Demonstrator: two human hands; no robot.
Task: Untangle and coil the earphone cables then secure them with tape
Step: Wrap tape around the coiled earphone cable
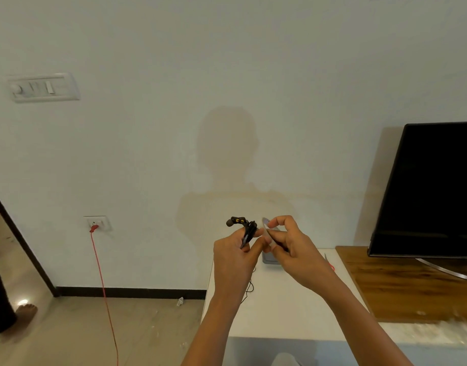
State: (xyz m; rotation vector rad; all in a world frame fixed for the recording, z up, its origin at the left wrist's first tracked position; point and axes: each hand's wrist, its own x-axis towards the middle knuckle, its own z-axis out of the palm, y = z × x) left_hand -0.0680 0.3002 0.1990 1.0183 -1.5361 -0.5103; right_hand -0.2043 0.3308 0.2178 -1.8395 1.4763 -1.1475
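White wall [227, 62] fills the back, with a red cord [103, 286] plugged in low on the left. A white table [293, 307] sits under the hands, and a black TV [432, 188] stands on brown wood [401, 286] to the right. Over the table, the left hand [235, 257] grips the coiled black earphones [246, 232]. The bundle stands nearly upright, and its buds [235, 221] poke left at the top. The right hand [293, 247] pinches clear tape [266, 227] just beside it.

Home living room: television [427, 188], wall socket [97, 223]
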